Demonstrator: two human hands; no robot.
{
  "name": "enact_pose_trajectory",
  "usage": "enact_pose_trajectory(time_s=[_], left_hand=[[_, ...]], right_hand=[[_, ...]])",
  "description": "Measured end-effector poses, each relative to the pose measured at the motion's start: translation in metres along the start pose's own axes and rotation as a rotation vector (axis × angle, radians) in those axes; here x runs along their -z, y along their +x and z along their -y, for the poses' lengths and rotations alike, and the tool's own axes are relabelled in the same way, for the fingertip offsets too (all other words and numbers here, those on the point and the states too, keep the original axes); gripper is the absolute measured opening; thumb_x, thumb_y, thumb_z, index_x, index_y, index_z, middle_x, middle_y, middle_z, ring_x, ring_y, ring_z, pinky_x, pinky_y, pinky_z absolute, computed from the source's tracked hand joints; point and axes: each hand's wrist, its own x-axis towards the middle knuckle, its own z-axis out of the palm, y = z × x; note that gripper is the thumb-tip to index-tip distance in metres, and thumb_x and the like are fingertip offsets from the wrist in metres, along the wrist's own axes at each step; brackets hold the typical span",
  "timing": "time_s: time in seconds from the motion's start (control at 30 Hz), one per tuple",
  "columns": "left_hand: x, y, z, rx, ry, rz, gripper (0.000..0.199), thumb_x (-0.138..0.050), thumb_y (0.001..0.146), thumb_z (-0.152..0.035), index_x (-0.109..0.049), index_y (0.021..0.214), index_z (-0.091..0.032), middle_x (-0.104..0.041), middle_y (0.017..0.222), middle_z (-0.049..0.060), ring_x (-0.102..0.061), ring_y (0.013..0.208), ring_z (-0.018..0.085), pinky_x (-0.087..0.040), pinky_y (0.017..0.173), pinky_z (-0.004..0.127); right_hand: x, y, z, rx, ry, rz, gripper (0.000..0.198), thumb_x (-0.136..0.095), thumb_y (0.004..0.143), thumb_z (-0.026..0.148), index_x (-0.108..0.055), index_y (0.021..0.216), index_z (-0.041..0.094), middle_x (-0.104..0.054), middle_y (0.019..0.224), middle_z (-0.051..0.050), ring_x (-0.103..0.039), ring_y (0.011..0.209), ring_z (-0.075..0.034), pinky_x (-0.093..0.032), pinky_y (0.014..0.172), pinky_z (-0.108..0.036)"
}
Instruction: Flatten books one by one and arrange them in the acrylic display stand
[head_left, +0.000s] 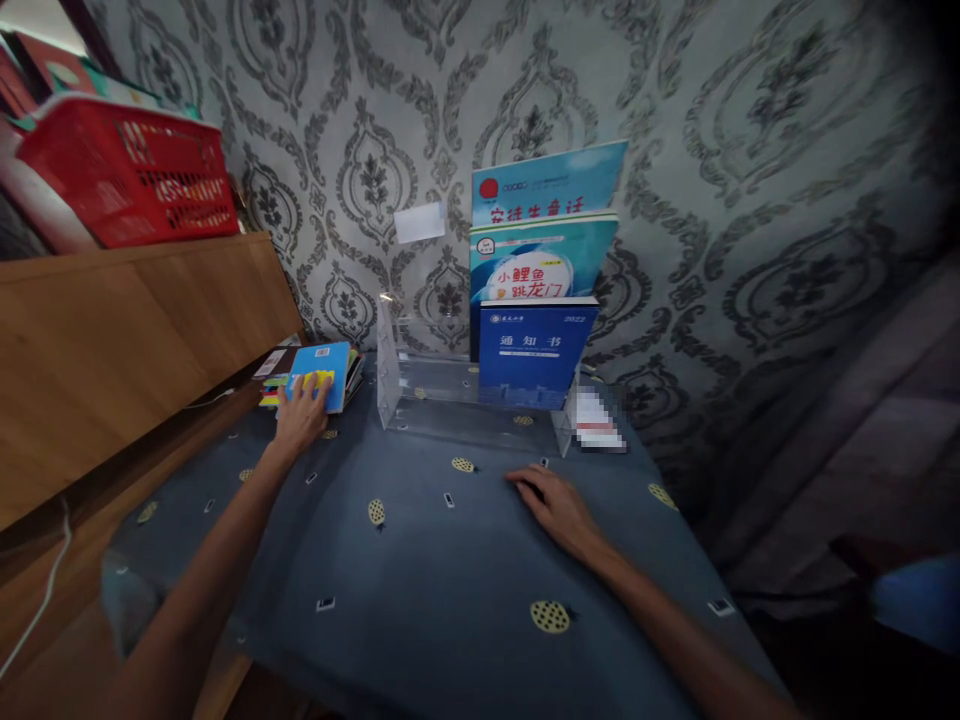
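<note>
At the left of the head view, my left hand [302, 412] lies on a blue book [328, 362] with a yellow patch, its fingers apart over the cover. This book tops a small stack of books [352, 378]. My right hand [553, 497] rests on the tablecloth with loosely bent fingers, holding nothing. Beyond it stands a clear plastic book rack [388, 375]. In the rack's right side, three books stand upright in tiers: a dark blue book [536, 365] in front, a teal book [585, 255] in the middle and a taller light-blue book [551, 180] behind.
A dark blue-grey cloth with pineapple prints covers the table [420, 580]. A red basket [142, 170] stands on a wooden ledge [150, 330] at the left. A white label [420, 222] shows above the rack. A blurred white item [598, 420] lies right of the rack.
</note>
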Motion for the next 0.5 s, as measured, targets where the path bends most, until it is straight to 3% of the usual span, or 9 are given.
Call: enact_pose_trajectory(time_s=[0.2,0.37,0.5], left_hand=[[-0.013,-0.004,0.007,0.055,0.019,0.093,0.071,-0.047,0.086,-0.008,-0.035,0.155,-0.018,-0.038,0.159,0.021,-0.033,0.146,0.043,-0.038,0.109,0.062],[-0.016,-0.025,-0.009,0.085,0.042,0.076,0.061,-0.028,0.095,-0.010,-0.036,0.155,-0.013,-0.039,0.157,0.026,-0.036,0.144,0.044,-0.045,0.102,0.064],[-0.020,-0.048,-0.025,0.110,0.033,0.075,0.060,-0.024,0.096,-0.011,-0.040,0.154,-0.013,-0.042,0.154,0.026,-0.041,0.141,0.043,-0.049,0.099,0.061]], right_hand=[[-0.003,0.000,-0.002,0.000,-0.012,-0.030,0.031,-0.047,0.093,0.025,-0.076,0.105,0.022,-0.075,0.104,-0.010,-0.069,0.104,-0.029,-0.053,0.095,-0.046],[-0.004,0.000,-0.001,0.019,0.014,-0.040,0.032,-0.046,0.093,0.026,-0.076,0.105,0.022,-0.074,0.102,-0.010,-0.070,0.096,-0.027,-0.055,0.090,-0.044],[-0.004,0.000,-0.001,0.016,0.011,-0.034,0.030,-0.048,0.092,0.026,-0.076,0.104,0.024,-0.075,0.101,-0.009,-0.069,0.099,-0.028,-0.055,0.090,-0.044]])
